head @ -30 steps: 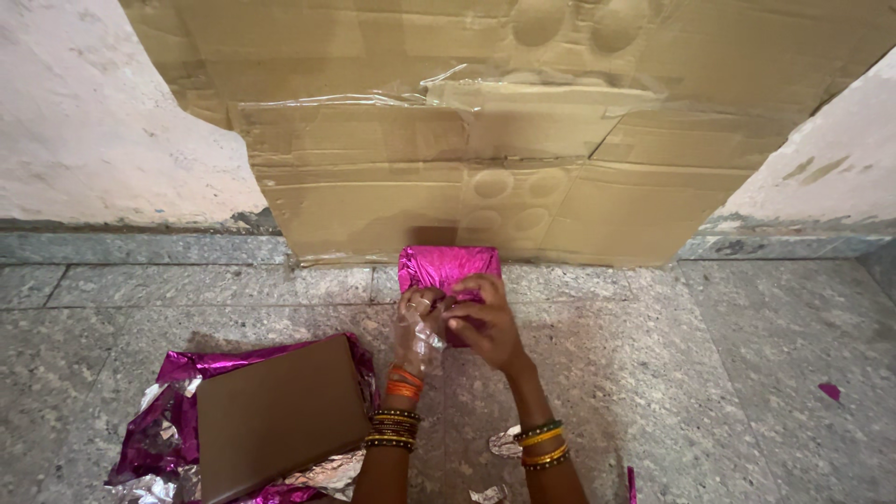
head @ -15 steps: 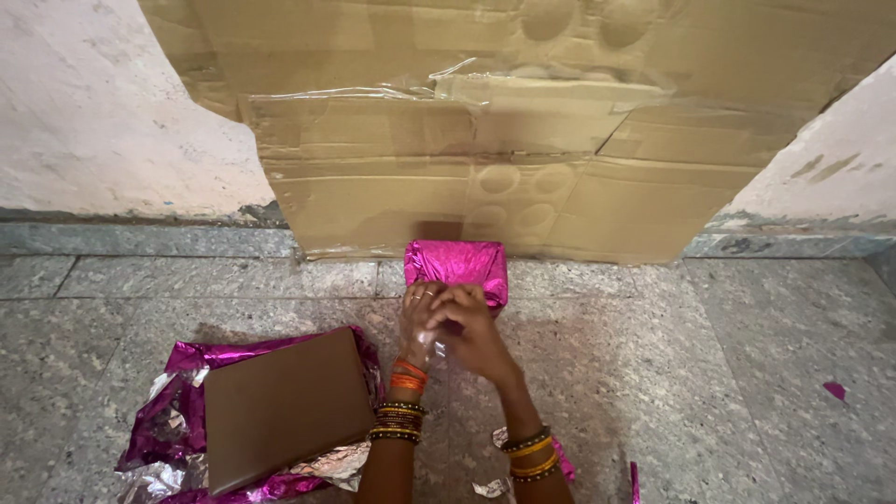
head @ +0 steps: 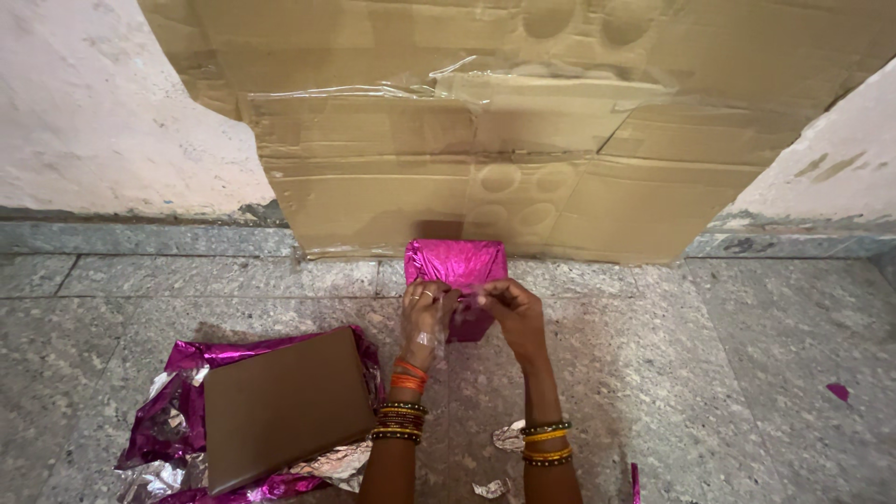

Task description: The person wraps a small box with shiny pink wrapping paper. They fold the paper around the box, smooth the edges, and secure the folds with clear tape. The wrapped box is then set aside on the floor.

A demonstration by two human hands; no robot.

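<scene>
Both hands, left hand [head: 425, 313] and right hand [head: 513, 313], pinch the pink-wrapped box [head: 455, 264]; brown box [head: 285, 406] lies beside, cardboard [head: 504, 131] behind

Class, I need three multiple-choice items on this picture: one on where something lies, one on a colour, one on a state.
1. Where is the brown board?
A. on crumpled foil left of the arms
B. leaning on the wall
C. on the wrapped box

2. What colour is the wrapping on the wrapped box?
A. silver
B. shiny pink
C. green

3. What are the hands doing?
A. resting flat on the floor
B. both at the wrapped box's near edge
C. lifting the cardboard

Key: 1 A, it lies on the pink foil sheet. 2 B, its foil shines pink. 3 B, the left hand and right hand meet there.
</scene>
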